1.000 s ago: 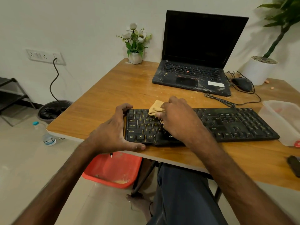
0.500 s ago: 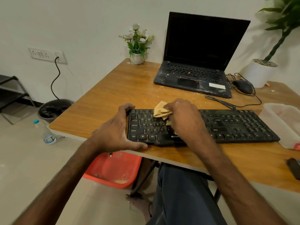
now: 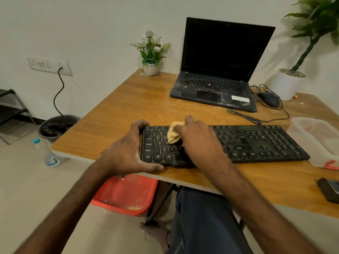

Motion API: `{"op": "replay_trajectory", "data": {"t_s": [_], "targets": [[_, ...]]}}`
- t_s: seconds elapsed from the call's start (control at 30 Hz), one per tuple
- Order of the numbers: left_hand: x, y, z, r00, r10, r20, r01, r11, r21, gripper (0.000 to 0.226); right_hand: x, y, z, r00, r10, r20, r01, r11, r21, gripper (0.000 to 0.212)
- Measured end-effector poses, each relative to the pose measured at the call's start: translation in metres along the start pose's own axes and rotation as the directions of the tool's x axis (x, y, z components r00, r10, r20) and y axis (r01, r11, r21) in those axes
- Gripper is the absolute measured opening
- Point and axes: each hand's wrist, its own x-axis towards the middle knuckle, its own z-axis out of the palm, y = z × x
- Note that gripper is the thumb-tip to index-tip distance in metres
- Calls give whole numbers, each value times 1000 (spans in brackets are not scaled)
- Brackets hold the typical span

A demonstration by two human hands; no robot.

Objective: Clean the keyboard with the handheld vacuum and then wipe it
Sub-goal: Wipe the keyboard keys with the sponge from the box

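From my end I see the keyboard (image 3: 256, 143), black and full-sized, lying flat near the front edge of the wooden table (image 3: 119, 110), its length running left to right.

My left hand (image 3: 126, 153) clamps the keyboard's left end: the fingers curl over the far edge and the thumb lies along the near edge by the Ctrl key. My right hand (image 3: 198, 138) is bunched around a yellow cloth (image 3: 174, 133) and presses it onto the letter keys on the left half of the board. A fold of the cloth sticks out to the left of the knuckles, over the upper rows. The two hands are close together but do not touch.

Further back on the table stands an open laptop (image 3: 220, 70) with a dark screen. A black mouse (image 3: 270, 99) and its tangled cable sit just to the laptop's right. A small white pot of flowers (image 3: 151, 68) stands at the far left corner, and a larger white plant pot (image 3: 286, 85) at the far right.

A clear plastic container (image 3: 311, 136) sits just beside the keyboard's right end. A dark object (image 3: 330, 191) lies at the right edge of the view, cut off, and I cannot tell what it is.

Under the table I see a red basin (image 3: 126, 195). A water bottle (image 3: 48, 154) lies on the floor to the left, near a round bin (image 3: 55, 127).
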Motion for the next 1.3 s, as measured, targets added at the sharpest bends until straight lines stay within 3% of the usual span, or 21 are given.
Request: {"op": "replay_trajectory", "data": {"t_s": [0.1,0.17,0.33,0.47,0.53,0.73,0.8,0.87,0.97,1.03,1.2,1.3], "targets": [[-2,-1,0,1000,-3,-18,3,1000,4,128,6,-36,6,991,-135,8,135,991,15,46],[-2,-2,0,1000,-5,-24,5,1000,-1,131,9,-37,8,991,-134,-29,135,990,31,44],[-1,-5,-1,1000,-5,-15,5,1000,-22,130,-9,33,7,992,116,-53,-116,993,9,38],[0,-5,0,1000,-7,-12,7,1000,-1,127,-34,89,-1,930,356,-95,-354,934,39,39],[0,-3,1,1000,-6,-9,6,1000,10,127,-36,79,-1,942,327,-69,-326,945,34,40],[-3,-2,-2,1000,-5,-16,5,1000,4,127,-39,14,5,1000,-2,6,1,998,63,49],[-3,-3,-3,1000,-8,-14,8,1000,0,127,-47,30,2,999,38,-20,-37,998,51,47],[-3,-3,-2,1000,-6,-12,6,1000,-9,127,-52,60,-2,985,167,-46,-167,986,8,44],[-2,-2,-2,1000,-4,3,4,1000,-19,127,-45,96,-6,923,378,-77,-380,925,-10,39],[-2,-2,-2,1000,0,8,0,1000,-27,127,-33,97,-4,902,423,-83,-424,906,7,30],[-2,-3,-2,1000,8,-7,-9,998,-68,133,13,44,6,928,362,-87,-344,923,171,14],[-3,-2,-2,999,22,-25,-24,996,-84,140,38,-8,13,973,211,-97,-188,960,206,17]]}}
